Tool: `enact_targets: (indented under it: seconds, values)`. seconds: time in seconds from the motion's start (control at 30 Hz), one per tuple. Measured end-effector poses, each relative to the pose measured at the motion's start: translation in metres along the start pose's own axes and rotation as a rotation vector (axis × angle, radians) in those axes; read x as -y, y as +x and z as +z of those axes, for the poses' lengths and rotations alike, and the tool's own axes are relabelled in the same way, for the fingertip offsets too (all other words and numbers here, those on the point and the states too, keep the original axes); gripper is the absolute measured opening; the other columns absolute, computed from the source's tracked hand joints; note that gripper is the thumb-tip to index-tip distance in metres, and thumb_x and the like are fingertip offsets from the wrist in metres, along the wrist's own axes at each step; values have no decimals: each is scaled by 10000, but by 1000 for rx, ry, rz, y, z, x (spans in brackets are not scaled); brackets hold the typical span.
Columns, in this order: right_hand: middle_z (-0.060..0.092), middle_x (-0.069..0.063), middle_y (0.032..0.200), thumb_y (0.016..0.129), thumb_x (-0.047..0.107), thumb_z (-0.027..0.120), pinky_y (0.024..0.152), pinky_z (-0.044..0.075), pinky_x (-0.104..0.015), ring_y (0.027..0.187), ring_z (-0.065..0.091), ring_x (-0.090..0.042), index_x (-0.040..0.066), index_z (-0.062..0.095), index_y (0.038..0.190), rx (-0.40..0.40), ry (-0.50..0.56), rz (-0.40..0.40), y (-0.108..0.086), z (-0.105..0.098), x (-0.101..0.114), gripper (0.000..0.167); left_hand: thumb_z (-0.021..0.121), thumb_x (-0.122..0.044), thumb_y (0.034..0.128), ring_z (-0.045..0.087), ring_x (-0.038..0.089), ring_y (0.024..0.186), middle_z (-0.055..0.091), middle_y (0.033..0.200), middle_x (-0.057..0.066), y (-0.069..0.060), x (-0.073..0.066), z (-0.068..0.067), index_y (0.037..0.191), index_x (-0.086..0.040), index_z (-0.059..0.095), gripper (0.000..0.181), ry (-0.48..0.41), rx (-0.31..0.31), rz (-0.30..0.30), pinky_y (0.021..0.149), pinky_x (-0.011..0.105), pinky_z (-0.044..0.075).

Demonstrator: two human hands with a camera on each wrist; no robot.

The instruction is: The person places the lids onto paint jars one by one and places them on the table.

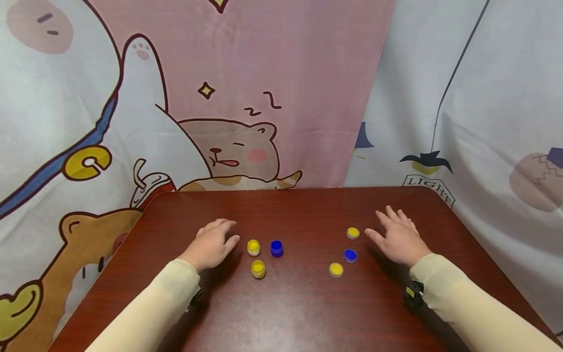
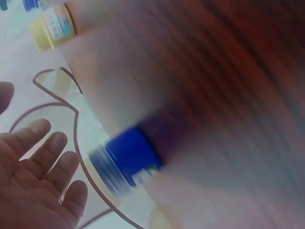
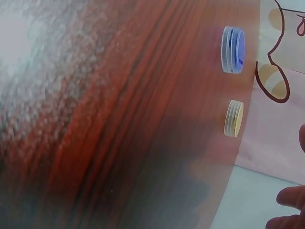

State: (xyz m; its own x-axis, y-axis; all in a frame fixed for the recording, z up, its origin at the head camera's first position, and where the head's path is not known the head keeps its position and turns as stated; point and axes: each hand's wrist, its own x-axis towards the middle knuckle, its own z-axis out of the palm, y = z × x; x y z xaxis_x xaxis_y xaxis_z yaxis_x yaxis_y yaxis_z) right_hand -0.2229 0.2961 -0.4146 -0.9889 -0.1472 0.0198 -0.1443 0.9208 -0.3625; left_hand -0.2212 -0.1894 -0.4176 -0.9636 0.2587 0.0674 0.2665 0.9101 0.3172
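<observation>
High head view facing forward and down, close tilted wrist views, shared table (image 1: 299,313)

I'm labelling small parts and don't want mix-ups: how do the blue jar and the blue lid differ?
The blue jar is a taller pot, while the blue lid is a thin disc. The jar stands nearer the left hand; the lid lies nearer the right hand. From the head view, the jar looks deeper blue than the lid. Both rest on the table, touched by neither hand.
</observation>
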Motion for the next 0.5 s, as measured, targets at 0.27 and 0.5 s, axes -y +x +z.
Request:
enact_targets:
  seconds: [0.27,0.5]
  values:
    - [171,-385,1673,1026,570,572,1202,102,-775,1521,117,-646,-50,342,1598,8,19,-1,0,2,2,875,603,-448,1050,465,382,1474,582,1522,133,9,-33,6,1483,-77,568,572,-19,38,70,1226,620,288]
    - [187,-393,1664,1027,560,580,1196,124,-777,1510,140,-655,-54,354,1591,0,12,-9,-2,0,6,864,669,-531,988,450,347,1492,586,1534,86,15,-56,12,1485,-103,575,662,4,89,121,1239,583,277]
